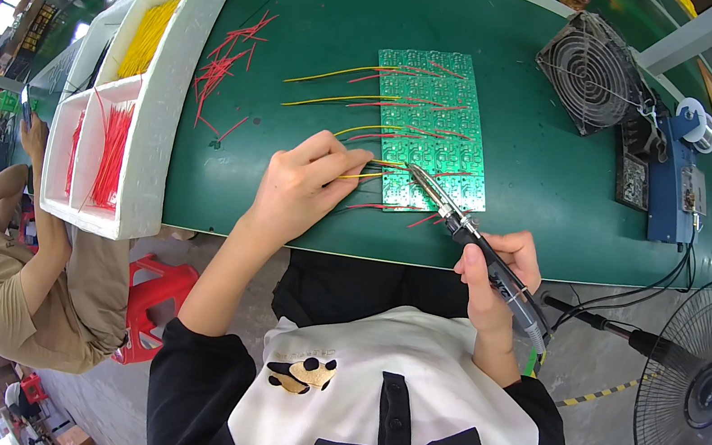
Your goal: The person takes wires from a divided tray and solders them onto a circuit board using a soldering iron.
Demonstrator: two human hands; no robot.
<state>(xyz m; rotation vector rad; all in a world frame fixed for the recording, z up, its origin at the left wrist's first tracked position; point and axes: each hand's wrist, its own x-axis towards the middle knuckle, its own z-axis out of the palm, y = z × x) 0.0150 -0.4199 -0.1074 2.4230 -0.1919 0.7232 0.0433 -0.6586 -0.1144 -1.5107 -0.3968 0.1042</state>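
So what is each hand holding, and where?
Left hand pinches a yellow wire near its end; right hand grips the soldering iron by its handle.

One circuit board [430,133], one soldering iron [480,249], one white foam tray [133,95], two fans [588,73], and one red stool [154,299].

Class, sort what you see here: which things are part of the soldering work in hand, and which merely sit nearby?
In use:
left hand
yellow wire
right hand
soldering iron
green circuit board

Lying about:
loose red wires
white foam tray
small desk fan
blue solder station
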